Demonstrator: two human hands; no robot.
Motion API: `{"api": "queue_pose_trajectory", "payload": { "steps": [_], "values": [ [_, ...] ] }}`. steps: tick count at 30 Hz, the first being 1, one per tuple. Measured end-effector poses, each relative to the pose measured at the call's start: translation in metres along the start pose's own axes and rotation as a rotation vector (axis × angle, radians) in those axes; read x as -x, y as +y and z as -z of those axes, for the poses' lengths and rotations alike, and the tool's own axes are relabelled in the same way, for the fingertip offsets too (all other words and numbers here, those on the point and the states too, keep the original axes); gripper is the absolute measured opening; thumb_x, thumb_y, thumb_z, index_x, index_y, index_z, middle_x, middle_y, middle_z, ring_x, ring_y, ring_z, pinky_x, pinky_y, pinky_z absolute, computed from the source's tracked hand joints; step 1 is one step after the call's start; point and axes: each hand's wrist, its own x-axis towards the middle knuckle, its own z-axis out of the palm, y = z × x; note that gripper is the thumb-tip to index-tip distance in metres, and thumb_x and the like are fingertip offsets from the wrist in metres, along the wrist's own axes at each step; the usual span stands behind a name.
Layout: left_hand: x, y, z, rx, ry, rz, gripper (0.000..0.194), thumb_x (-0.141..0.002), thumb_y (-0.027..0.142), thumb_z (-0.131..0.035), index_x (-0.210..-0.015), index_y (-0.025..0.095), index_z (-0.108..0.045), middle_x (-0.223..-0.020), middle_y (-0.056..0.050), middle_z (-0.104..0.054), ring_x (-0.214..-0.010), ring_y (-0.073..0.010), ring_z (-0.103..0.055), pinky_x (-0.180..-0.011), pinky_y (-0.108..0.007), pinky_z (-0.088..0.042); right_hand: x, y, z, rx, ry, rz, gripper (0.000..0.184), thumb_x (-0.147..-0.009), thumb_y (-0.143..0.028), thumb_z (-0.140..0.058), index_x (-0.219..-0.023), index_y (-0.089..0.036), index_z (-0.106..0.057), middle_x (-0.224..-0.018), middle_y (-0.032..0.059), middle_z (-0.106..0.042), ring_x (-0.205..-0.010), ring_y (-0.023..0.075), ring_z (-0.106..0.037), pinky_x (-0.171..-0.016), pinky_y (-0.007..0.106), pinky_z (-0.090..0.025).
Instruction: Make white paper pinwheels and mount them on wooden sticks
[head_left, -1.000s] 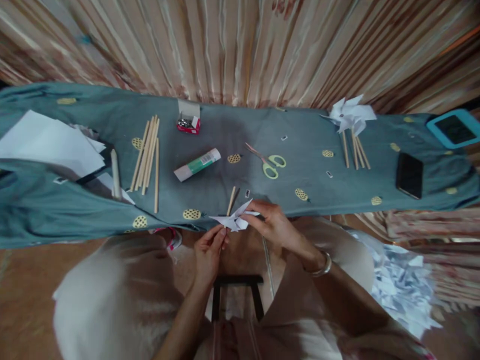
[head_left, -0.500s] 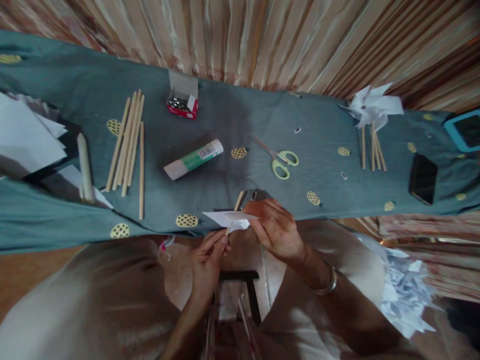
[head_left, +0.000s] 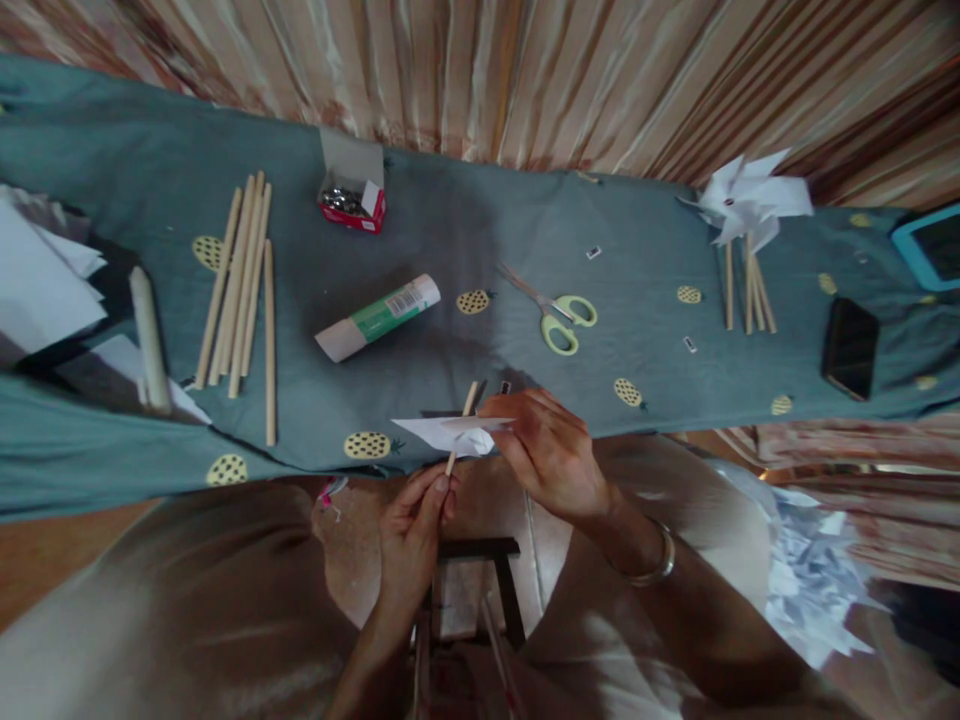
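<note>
My left grip (head_left: pixel 412 515) is clenched on the lower end of a thin wooden stick (head_left: pixel 451 463), pinched between thumb and fingers; the stick slants up and away from me, passing behind a folded white paper (head_left: pixel 427 432), with its far end showing beyond; paper and stick are both at the near edge of the cloth-covered surface (head_left: pixel 645 260), above my lap. My right grip (head_left: pixel 551 455) is at the paper's right tip, its fingers bent; they are partly hidden, so I cannot tell whether they pinch the paper or only touch it; a bracelet (head_left: pixel 652 560) circles that wrist.

Beyond my hands lies a green-and-white tube (head_left: pixel 379 318), on its side and tilted; right of it are scissors (head_left: pixel 559 325) with pale green handles, their blades slightly apart; behind the tube stands an open red box (head_left: pixel 351 205) with small metal pieces inside; to the left are a group of wooden sticks (head_left: pixel 238 280) and one single stick (head_left: pixel 270 345) just beside them; far right, a white paper pinwheel (head_left: pixel 754 198) lies near a black phone (head_left: pixel 851 348).
</note>
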Motion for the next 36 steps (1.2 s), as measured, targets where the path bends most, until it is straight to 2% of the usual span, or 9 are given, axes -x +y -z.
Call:
{"api": "queue_pose_trajectory", "payload": {
  "steps": [8, 14, 21, 24, 30, 36],
  "values": [
    [0.002, -0.002, -0.001, 0.048, 0.051, 0.11, 0.042, -0.06, 0.053, -0.083, -0.079, 0.017, -0.077, -0.06, 0.0, -0.063, -0.051, -0.0085, -0.048, -0.048, -0.02, -0.038, 0.004, -0.001, 0.002, -0.016, -0.048, -0.029, 0.019, -0.094, -0.011, -0.051, -0.107, -0.023, -0.06, -0.088, 0.0041, -0.073, -0.079, 0.0188, -0.07, -0.075, 0.034, -0.056],
    [0.006, -0.009, -0.001, 0.049, 0.036, 0.172, 0.043, -0.06, 0.054, -0.084, -0.081, 0.017, -0.077, -0.059, 0.0, -0.063, -0.051, -0.0092, -0.051, -0.049, -0.02, -0.041, 0.008, 0.0, 0.001, -0.043, -0.072, -0.031, 0.018, -0.094, -0.012, -0.052, -0.106, -0.022, -0.061, -0.089, 0.0042, -0.073, -0.081, 0.0181, -0.069, -0.076, 0.034, -0.056],
    [0.005, -0.014, 0.002, -0.032, 0.004, 0.092, 0.033, -0.068, 0.049, -0.079, -0.079, 0.018, -0.078, -0.069, -0.004, -0.069, -0.06, -0.0129, -0.058, -0.058, -0.024, -0.049, 0.013, 0.001, 0.0, -0.069, -0.106, -0.044, 0.023, -0.095, -0.013, -0.049, -0.111, -0.022, -0.063, -0.09, 0.0049, -0.074, -0.083, 0.0189, -0.069, -0.076, 0.035, -0.054],
    [0.005, -0.017, 0.004, -0.044, -0.01, 0.099, 0.031, -0.069, 0.048, -0.079, -0.078, 0.018, -0.078, -0.071, -0.005, -0.068, -0.063, -0.0144, -0.061, -0.059, -0.025, -0.051, 0.015, 0.0, 0.0, -0.036, -0.107, -0.023, 0.024, -0.094, -0.011, -0.049, -0.11, -0.022, -0.062, -0.088, 0.0047, -0.074, -0.08, 0.0188, -0.069, -0.075, 0.035, -0.054],
    [0.005, -0.021, 0.006, -0.054, -0.025, 0.079, 0.029, -0.073, 0.046, -0.076, -0.076, 0.018, -0.078, -0.07, -0.004, -0.066, -0.061, -0.0128, -0.058, -0.058, -0.023, -0.051, 0.016, -0.001, 0.002, -0.002, -0.106, 0.055, 0.024, -0.091, -0.007, -0.053, -0.111, -0.019, -0.059, -0.092, 0.0075, -0.074, -0.082, 0.0197, -0.068, -0.074, 0.035, -0.055],
    [0.006, -0.019, 0.006, -0.071, -0.03, 0.054, 0.027, -0.075, 0.046, -0.075, -0.075, 0.019, -0.078, -0.069, -0.004, -0.066, -0.061, -0.0131, -0.058, -0.057, -0.023, -0.051, 0.017, -0.001, 0.0, -0.021, -0.117, 0.03, 0.024, -0.093, -0.008, -0.051, -0.112, -0.02, -0.059, -0.093, 0.0072, -0.074, -0.084, 0.0198, -0.068, -0.075, 0.036, -0.055]
  ]
}}
